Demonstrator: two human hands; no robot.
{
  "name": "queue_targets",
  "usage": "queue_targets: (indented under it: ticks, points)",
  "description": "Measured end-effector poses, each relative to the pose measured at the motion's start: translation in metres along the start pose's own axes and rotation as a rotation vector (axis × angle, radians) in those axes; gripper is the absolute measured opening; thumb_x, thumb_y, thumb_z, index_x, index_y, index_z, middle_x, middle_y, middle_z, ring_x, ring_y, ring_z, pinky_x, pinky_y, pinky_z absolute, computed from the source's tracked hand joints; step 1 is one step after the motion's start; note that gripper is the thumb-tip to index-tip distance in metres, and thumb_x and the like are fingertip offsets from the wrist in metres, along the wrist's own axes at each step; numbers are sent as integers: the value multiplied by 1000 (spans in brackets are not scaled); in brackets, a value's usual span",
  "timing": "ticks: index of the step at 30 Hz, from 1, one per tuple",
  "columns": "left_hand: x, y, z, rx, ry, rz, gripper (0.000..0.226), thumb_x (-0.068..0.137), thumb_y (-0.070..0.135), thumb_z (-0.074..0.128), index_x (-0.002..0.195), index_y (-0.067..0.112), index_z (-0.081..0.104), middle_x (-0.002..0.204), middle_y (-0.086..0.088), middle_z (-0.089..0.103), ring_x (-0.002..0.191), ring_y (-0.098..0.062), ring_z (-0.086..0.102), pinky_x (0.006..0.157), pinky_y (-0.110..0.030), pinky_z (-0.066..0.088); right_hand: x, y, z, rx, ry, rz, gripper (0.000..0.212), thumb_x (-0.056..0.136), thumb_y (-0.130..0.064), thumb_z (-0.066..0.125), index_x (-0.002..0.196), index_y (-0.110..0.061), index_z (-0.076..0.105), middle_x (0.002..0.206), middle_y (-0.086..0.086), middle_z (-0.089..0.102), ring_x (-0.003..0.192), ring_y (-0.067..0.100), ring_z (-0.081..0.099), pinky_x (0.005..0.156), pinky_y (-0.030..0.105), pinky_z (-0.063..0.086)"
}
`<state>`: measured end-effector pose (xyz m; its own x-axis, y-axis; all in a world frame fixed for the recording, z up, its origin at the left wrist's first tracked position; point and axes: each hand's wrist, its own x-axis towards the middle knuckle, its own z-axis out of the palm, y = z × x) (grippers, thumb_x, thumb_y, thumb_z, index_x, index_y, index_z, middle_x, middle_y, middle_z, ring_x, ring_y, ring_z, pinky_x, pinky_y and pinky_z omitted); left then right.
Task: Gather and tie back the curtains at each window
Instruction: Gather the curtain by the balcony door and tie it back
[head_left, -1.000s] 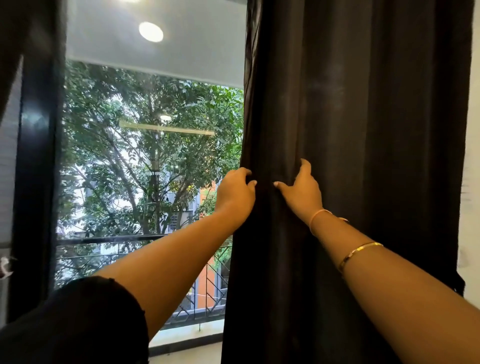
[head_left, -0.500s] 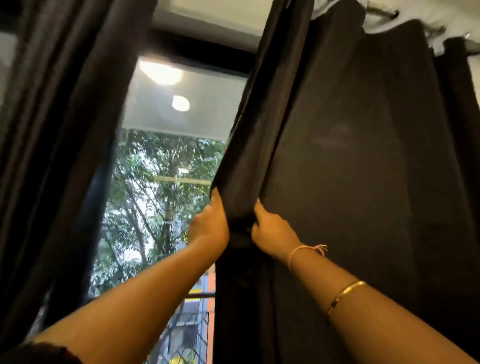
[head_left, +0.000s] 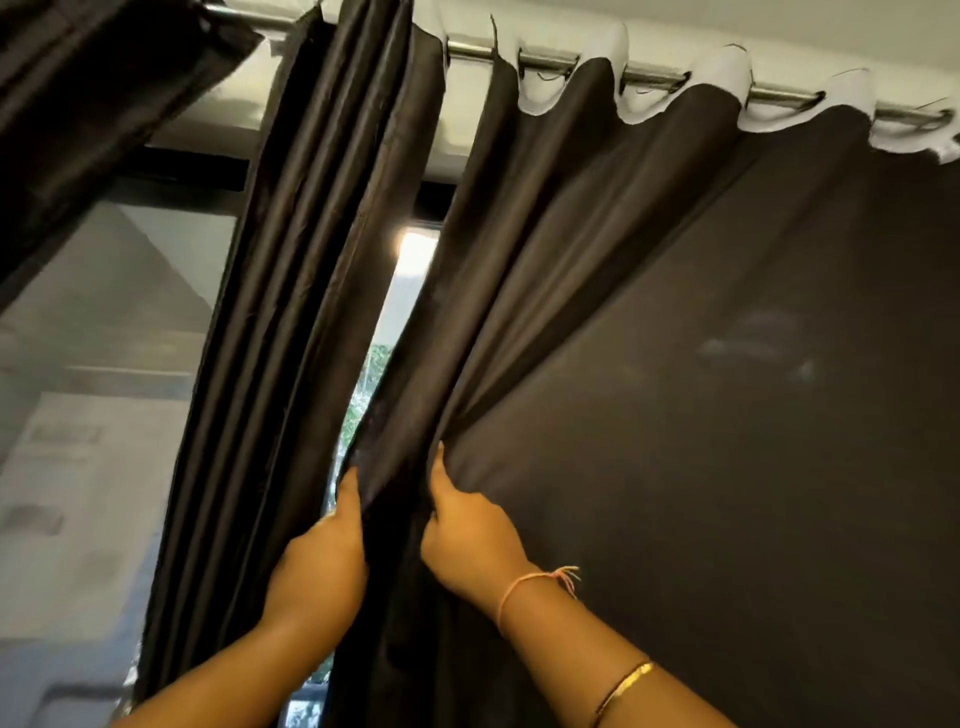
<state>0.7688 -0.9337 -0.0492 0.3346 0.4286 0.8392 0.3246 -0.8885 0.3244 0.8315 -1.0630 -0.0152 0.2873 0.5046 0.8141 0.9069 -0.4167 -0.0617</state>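
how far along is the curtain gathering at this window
Done: some folds hang bunched beside the gap. In hand: left hand and right hand both grip a gathered pleat of the dark curtain. To do: its wide stretch on the right is spread along the rod, and no tie shows.

Dark curtain hanging from rod, partly gathered, folds bunched at its left edge.

— What holds the dark brown fabric curtain?
— The left hand and right hand, side by side, each gripping one gathered fold. It hangs from a silver metal rod above.
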Motion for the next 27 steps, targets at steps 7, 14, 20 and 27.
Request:
queue_targets:
  ticks: [7, 14, 20, 27]
  points:
    - [-25, 21, 20, 147, -34, 225, 83, 91, 15, 35, 136, 44, -28, 157, 0, 11, 95, -26, 63, 74, -34, 47, -24, 50, 14, -67, -29, 47, 76, 85, -19, 40, 148, -34, 1, 114, 25, 61, 99, 41, 59, 82, 41, 48]
    - [-45, 77, 66, 239, -90, 446, 90, 90, 6, 31, 116, 38, -49, 155, -6, -18, 88, -31, 65, 68, -39, 49, -73, 134, -2, -224, 112, 222, 82, 93, -25, 38, 137, -34, -31, 93, 6, 68, 79, 25, 64, 70, 33, 50]
    - [-48, 118, 71, 3, -47, 386, 79, 92, 20, 36, 141, 35, -24, 158, 0, -4, 92, -29, 64, 63, -35, 42, -81, 132, -22, -175, 271, 240, 75, 91, -49, 42, 148, -29, -2, 117, 3, 63, 99, 23, 63, 79, 36, 52]
    - [-35, 126, 63, -404, -70, 272, 93, 91, 19, 43, 130, 43, -39, 86, -8, 60, 60, -17, 47, 59, -32, 36, -74, 122, -23, -202, 185, 135, 61, 98, -30, 36, 150, -21, 6, 104, 12, 67, 89, 31, 63, 68, 34, 45]
